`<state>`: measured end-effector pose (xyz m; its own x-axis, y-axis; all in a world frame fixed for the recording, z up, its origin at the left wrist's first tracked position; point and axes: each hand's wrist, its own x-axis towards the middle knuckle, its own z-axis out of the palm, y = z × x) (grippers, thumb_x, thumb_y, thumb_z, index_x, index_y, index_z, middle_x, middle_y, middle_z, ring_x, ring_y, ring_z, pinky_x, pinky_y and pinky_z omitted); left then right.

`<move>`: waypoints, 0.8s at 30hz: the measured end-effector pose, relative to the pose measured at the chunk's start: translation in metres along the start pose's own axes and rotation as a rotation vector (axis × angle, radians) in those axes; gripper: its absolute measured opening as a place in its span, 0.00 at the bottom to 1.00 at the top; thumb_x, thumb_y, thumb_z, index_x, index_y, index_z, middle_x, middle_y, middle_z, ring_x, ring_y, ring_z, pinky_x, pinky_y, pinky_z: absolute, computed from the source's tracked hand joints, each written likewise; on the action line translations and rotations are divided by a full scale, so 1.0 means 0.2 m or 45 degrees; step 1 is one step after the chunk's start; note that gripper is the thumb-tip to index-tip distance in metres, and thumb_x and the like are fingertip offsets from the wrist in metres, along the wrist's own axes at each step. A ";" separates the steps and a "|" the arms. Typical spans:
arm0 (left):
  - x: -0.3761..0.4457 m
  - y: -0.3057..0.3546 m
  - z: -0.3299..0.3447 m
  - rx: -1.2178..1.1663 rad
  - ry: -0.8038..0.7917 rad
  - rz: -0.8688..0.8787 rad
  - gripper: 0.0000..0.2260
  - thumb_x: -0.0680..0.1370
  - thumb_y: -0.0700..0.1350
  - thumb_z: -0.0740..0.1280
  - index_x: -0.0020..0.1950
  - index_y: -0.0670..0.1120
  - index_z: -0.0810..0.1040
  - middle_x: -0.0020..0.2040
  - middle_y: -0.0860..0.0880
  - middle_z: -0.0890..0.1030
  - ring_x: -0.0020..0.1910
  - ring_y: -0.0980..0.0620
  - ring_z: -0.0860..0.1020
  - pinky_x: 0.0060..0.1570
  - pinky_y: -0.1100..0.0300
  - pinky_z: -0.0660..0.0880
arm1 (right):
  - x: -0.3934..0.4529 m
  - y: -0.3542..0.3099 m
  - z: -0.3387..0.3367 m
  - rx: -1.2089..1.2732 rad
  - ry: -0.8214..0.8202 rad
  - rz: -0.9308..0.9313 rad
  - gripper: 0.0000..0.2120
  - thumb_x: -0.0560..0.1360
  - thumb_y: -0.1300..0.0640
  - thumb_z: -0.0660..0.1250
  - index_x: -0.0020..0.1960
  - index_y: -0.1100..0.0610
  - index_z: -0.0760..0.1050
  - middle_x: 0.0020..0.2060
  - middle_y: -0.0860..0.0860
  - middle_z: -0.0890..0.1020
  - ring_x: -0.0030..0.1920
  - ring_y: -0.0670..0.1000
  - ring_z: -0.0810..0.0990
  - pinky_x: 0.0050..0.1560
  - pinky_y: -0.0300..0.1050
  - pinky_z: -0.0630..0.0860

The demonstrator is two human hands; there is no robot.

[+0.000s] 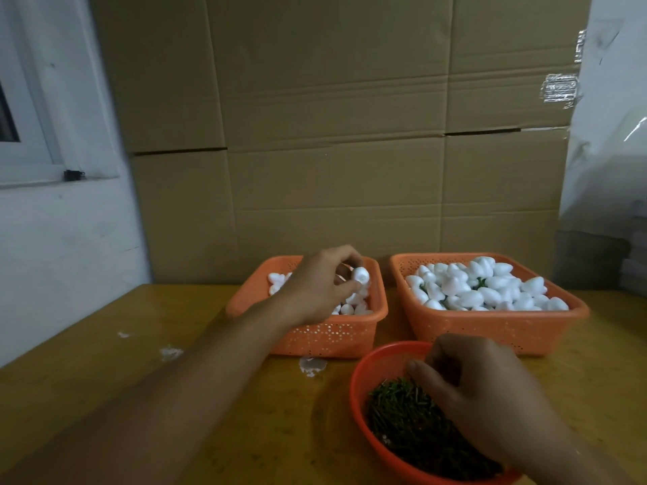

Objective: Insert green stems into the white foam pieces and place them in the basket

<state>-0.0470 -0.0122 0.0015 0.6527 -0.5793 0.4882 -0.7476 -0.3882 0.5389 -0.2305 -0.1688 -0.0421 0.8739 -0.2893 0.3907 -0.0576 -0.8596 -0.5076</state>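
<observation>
Pinched between thumb and fingertips of the left hand (pixel 320 287), a white foam piece (pixel 360 275) sits above the left basket (pixel 336 336), which holds more loose foam. Fingers of the right hand (pixel 479 397) curl down into the green stems (pixel 402 414) in the red bowl (pixel 360 376); what they hold is hidden. Beside it, the right basket (pixel 490 330) is heaped with foam pieces, some showing green. All rest on a yellow table (pixel 105 344).
</observation>
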 end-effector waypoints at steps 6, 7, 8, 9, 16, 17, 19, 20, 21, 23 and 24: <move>-0.25 0.18 0.10 -0.340 0.102 0.132 0.13 0.77 0.37 0.70 0.60 0.49 0.78 0.53 0.55 0.82 0.52 0.58 0.81 0.54 0.62 0.78 | 0.00 0.02 0.00 -0.057 -0.047 0.008 0.11 0.70 0.39 0.72 0.36 0.45 0.77 0.30 0.42 0.80 0.34 0.43 0.79 0.39 0.50 0.80; -0.29 0.19 0.12 -0.373 0.093 0.138 0.15 0.77 0.36 0.70 0.61 0.49 0.78 0.55 0.55 0.81 0.54 0.58 0.81 0.56 0.61 0.78 | 0.00 0.02 0.00 -0.074 -0.079 0.006 0.10 0.70 0.39 0.72 0.38 0.45 0.78 0.31 0.42 0.81 0.35 0.43 0.80 0.41 0.50 0.80; -0.32 0.20 0.13 -0.398 0.085 0.138 0.16 0.77 0.35 0.70 0.62 0.50 0.77 0.56 0.56 0.81 0.56 0.58 0.80 0.58 0.60 0.77 | 0.00 0.02 0.00 -0.089 -0.112 0.003 0.09 0.70 0.40 0.72 0.39 0.44 0.79 0.32 0.42 0.82 0.36 0.43 0.80 0.42 0.50 0.81; -0.34 0.19 0.15 -0.420 0.082 0.135 0.17 0.76 0.35 0.70 0.62 0.51 0.77 0.57 0.56 0.81 0.57 0.58 0.80 0.58 0.60 0.77 | 0.01 0.03 0.00 -0.109 -0.148 -0.002 0.09 0.70 0.40 0.72 0.40 0.44 0.80 0.33 0.42 0.82 0.36 0.43 0.80 0.42 0.49 0.81; -0.46 0.13 0.24 -0.562 0.081 0.101 0.17 0.76 0.39 0.70 0.61 0.56 0.77 0.57 0.57 0.81 0.59 0.55 0.80 0.59 0.56 0.77 | 0.01 0.01 -0.01 -0.288 -0.405 -0.090 0.08 0.77 0.45 0.65 0.50 0.46 0.81 0.43 0.45 0.84 0.43 0.45 0.81 0.48 0.49 0.81; -0.46 0.13 0.24 -0.571 0.086 0.096 0.16 0.77 0.40 0.70 0.61 0.56 0.77 0.57 0.56 0.82 0.59 0.55 0.80 0.60 0.55 0.77 | 0.01 0.01 -0.01 -0.308 -0.448 -0.097 0.10 0.76 0.43 0.65 0.52 0.46 0.80 0.44 0.45 0.83 0.45 0.45 0.81 0.49 0.49 0.81; -0.47 0.13 0.24 -0.582 0.096 0.091 0.15 0.78 0.44 0.69 0.62 0.56 0.76 0.56 0.55 0.82 0.59 0.54 0.80 0.60 0.51 0.77 | 0.00 -0.01 -0.01 -0.346 -0.532 -0.103 0.15 0.74 0.37 0.66 0.53 0.45 0.79 0.46 0.44 0.83 0.46 0.45 0.81 0.50 0.49 0.81; -0.47 0.13 0.23 -0.581 0.099 0.093 0.14 0.79 0.46 0.68 0.63 0.56 0.75 0.55 0.54 0.82 0.57 0.53 0.81 0.58 0.50 0.78 | -0.01 -0.02 -0.01 -0.372 -0.567 -0.107 0.17 0.73 0.36 0.66 0.54 0.45 0.79 0.47 0.44 0.83 0.47 0.44 0.80 0.50 0.48 0.81; -0.47 0.13 0.23 -0.572 0.094 0.099 0.12 0.80 0.47 0.66 0.63 0.56 0.74 0.53 0.53 0.82 0.55 0.52 0.81 0.57 0.49 0.78 | -0.01 -0.02 -0.01 -0.403 -0.601 -0.114 0.17 0.72 0.35 0.67 0.54 0.45 0.79 0.47 0.44 0.82 0.47 0.44 0.80 0.50 0.48 0.81; -0.48 0.14 0.23 -0.536 0.079 0.117 0.10 0.82 0.48 0.62 0.63 0.57 0.72 0.49 0.51 0.82 0.49 0.52 0.82 0.51 0.48 0.80 | -0.01 -0.03 0.00 -0.449 -0.662 -0.122 0.15 0.72 0.39 0.68 0.53 0.46 0.79 0.45 0.44 0.82 0.46 0.45 0.79 0.48 0.48 0.80; -0.48 0.14 0.24 -0.522 0.083 0.124 0.09 0.83 0.48 0.60 0.62 0.57 0.72 0.47 0.52 0.82 0.46 0.52 0.81 0.49 0.49 0.80 | -0.01 -0.03 0.00 -0.458 -0.679 -0.119 0.13 0.73 0.41 0.68 0.53 0.47 0.80 0.44 0.44 0.81 0.46 0.45 0.79 0.47 0.47 0.80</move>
<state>-0.1358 -0.0015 -0.0627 0.5979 -0.5473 0.5857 -0.7040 -0.0091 0.7101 -0.2318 -0.1625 -0.0401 0.9975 -0.0371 -0.0609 -0.0467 -0.9852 -0.1650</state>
